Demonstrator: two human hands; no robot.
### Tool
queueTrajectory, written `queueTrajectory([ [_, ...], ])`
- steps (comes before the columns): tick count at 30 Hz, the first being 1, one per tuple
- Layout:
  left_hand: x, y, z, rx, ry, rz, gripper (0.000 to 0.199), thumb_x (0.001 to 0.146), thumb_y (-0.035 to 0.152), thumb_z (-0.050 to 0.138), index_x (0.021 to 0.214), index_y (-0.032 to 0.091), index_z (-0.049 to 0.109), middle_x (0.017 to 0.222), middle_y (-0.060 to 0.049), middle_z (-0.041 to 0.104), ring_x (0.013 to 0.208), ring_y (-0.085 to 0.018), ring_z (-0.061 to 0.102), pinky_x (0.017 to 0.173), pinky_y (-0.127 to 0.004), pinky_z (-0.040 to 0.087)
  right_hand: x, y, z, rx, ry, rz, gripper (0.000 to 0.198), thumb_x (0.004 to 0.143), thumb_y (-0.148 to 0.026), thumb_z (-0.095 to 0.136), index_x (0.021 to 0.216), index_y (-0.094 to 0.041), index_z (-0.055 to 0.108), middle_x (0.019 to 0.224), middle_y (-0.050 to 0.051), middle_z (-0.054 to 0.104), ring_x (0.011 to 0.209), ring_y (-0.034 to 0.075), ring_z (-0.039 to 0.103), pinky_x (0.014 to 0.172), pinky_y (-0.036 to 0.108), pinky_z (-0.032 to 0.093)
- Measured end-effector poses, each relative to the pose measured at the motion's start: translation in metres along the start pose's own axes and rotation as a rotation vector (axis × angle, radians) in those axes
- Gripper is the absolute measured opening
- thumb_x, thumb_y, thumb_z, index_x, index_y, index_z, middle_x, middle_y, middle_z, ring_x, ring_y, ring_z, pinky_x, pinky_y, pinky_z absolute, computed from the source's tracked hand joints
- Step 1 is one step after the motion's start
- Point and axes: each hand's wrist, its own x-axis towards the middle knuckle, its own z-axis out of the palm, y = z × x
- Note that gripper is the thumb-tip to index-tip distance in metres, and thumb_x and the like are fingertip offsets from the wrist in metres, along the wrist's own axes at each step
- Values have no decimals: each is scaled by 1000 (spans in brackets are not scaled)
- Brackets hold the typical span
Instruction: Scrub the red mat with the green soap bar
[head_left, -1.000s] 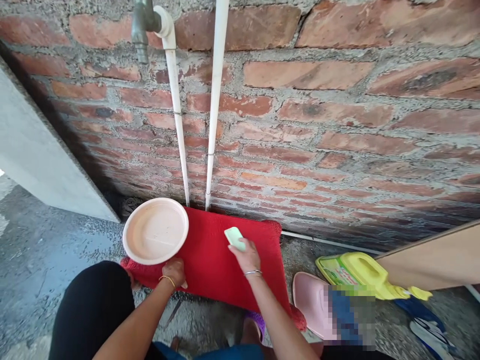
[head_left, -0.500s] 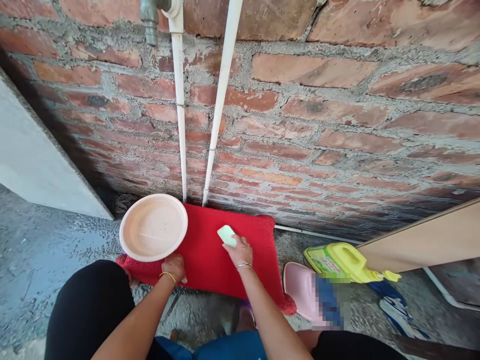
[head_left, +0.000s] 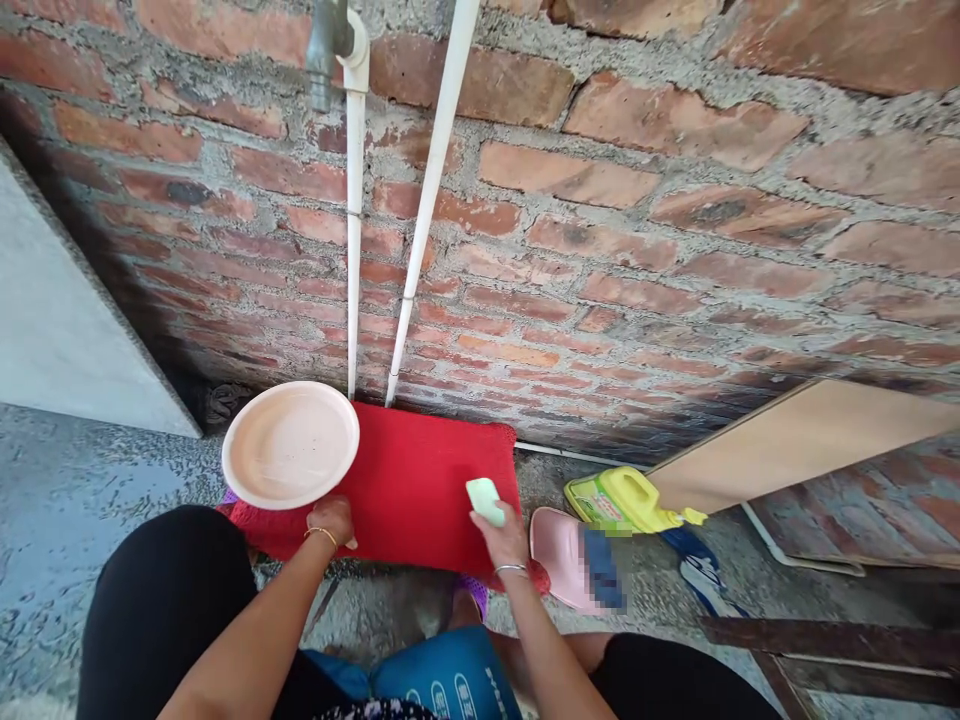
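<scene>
A red cloth (head_left: 420, 490) lies spread over a low flat surface against the wall. My right hand (head_left: 504, 535) is closed around a pale green rounded bar (head_left: 485, 500) above the cloth's right part; whether it is soap or a brush back cannot be made out. My left hand (head_left: 332, 520) grips the cloth's front edge, fingers curled and partly hidden. Just behind that hand, a pale pink basin (head_left: 291, 445) rests on the cloth's left end. Thin streaks show on the basin's bottom.
At right stand a pink container (head_left: 556, 560) and a yellow jug (head_left: 630, 500), with blue-white footwear (head_left: 705, 580) beyond. White pipes (head_left: 355, 250) and a tap (head_left: 320, 60) run down the brick wall. A grey slab (head_left: 75, 310) leans left; the floor (head_left: 150, 470) there looks wet.
My right hand has slid the pale green bar right and toward me over the cloth. My left hand keeps its place at the front edge. The view has turned slightly right.
</scene>
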Motion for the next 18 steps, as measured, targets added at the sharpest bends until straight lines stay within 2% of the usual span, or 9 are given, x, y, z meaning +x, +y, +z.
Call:
queueTrajectory([
  [3,-5,-1,0,22,41,26,63,42,25,85,102,16,67,118,-17,65,110,-30,61,87,-34,51,-18,-29,18,-85,-145,-152,49,66,-40,66,112,-25,60,104,6,62,96,24,60,84,32,45],
  [5,-8,-1,-1,41,50,26,68,44,27,85,108,16,65,121,-18,63,112,-29,60,88,-33,51,-18,-27,15,-144,-161,-158,48,66,-39,66,113,-27,60,106,5,61,97,24,60,84,33,45],
  [7,-11,-1,-1,61,44,24,71,45,29,84,111,15,63,124,-19,61,113,-30,60,89,-33,50,-9,-9,0,-147,-128,-65,50,67,-40,65,114,-27,58,107,5,61,97,24,61,85,35,45],
  [11,-10,0,-3,76,34,45,68,45,28,84,109,14,64,122,-18,62,112,-29,60,88,-32,50,9,42,-38,-69,-24,263,60,69,-50,60,120,-19,53,107,11,63,97,27,62,81,38,47],
  [13,-9,0,-3,74,29,54,66,45,27,84,107,15,65,120,-18,64,111,-28,61,87,-32,50,10,53,-44,-64,16,336,66,68,-53,59,121,-15,51,109,14,63,98,29,62,80,38,48],
  [15,-9,0,-4,78,23,57,66,45,28,84,107,15,65,120,-18,64,111,-28,61,87,-32,51,5,49,-38,-50,5,287,68,66,-53,61,121,-15,52,113,15,61,100,28,62,82,36,47],
  [18,-12,1,-6,89,13,55,66,47,30,84,108,14,64,122,-18,63,112,-28,60,87,-31,51,-5,33,-23,-31,-116,100,66,64,-49,63,122,-19,52,116,10,60,104,24,60,86,32,46],
])
